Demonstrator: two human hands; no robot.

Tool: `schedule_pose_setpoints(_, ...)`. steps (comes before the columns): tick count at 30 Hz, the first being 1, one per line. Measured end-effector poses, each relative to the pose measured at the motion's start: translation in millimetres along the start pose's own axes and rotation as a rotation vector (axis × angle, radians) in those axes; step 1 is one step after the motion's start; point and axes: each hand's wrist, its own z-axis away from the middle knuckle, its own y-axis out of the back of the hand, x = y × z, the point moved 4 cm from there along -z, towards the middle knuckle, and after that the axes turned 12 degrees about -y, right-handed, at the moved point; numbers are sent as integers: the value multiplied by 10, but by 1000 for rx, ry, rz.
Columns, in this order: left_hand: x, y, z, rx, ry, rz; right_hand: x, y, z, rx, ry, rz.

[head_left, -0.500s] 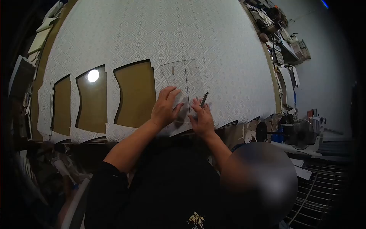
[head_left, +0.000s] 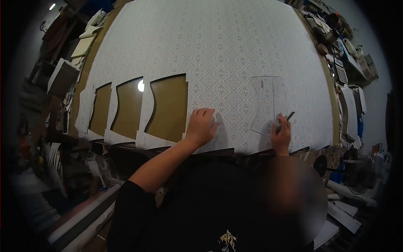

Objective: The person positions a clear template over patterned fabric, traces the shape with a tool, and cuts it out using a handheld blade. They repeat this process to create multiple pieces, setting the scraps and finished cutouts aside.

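Note:
Patterned pale sheet material (head_left: pixel 226 46) covers the table, with several curved-sided cut-outs (head_left: pixel 168 107) showing the brown tabletop at left. My left hand (head_left: pixel 200 127) rests on the sheet just right of the nearest cut-out, fingers bent, thumb apart, holding nothing. A clear template (head_left: pixel 265 105) with a dark line along it lies on the sheet further right. By its lower right corner is my right hand (head_left: pixel 282 133), closed around a slim utility knife (head_left: pixel 289 116) whose dark end points up and right. The knife's lower end is hidden by the fingers.
Along the right table edge sit a calculator (head_left: pixel 340 71), rolls and tools. Papers and boxes (head_left: pixel 63 76) line the left side. A fan (head_left: pixel 357 174) stands at lower right. Long rolls (head_left: pixel 86 210) lean at lower left.
The clear template has shifted right over the sheet, with my right hand beside it. My left hand has come off the template onto the sheet. The camera view has swung left.

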Motion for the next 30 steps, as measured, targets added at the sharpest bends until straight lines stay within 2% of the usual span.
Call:
schedule_pose_setpoints(2,110,17,-106,-99,260,91,206,115,-10,71,-73,35)
schedule_pose_setpoints(3,133,54,-154,-101,271,75,254,129,-19,63,-71,18)
schedule_pose_setpoints(5,74,67,-227,-205,486,173,341,148,-1,122,-70,60)
schedule_pose_setpoints(12,-82,146,-294,-265,663,254,287,155,29,129,-133,-12)
schedule_pose_setpoints(15,-151,174,-368,-266,669,229,285,169,49,159,-77,15)
schedule_pose_setpoints(18,-270,216,-406,-275,771,306,219,162,53,188,-13,64)
schedule_pose_setpoints(20,-457,145,-345,-199,879,380,169,131,84,182,31,68)
schedule_pose_setpoints(21,-479,155,-359,-179,884,383,96,108,104,180,50,65)
schedule_pose_setpoints(23,-443,100,-413,-340,760,448,-112,-8,164,96,36,30)
schedule_pose_setpoints(25,-510,-212,-267,-135,596,293,-376,-147,216,34,71,-20)
schedule_pose_setpoints(26,-440,-181,-275,-95,591,301,-500,-243,228,-25,81,-61)
schedule_pose_setpoints(28,-456,67,-243,0,625,270,-735,-393,262,-79,139,-86)
schedule_pose_setpoints(30,-587,346,-123,70,575,289,-934,-562,303,-130,182,-103)
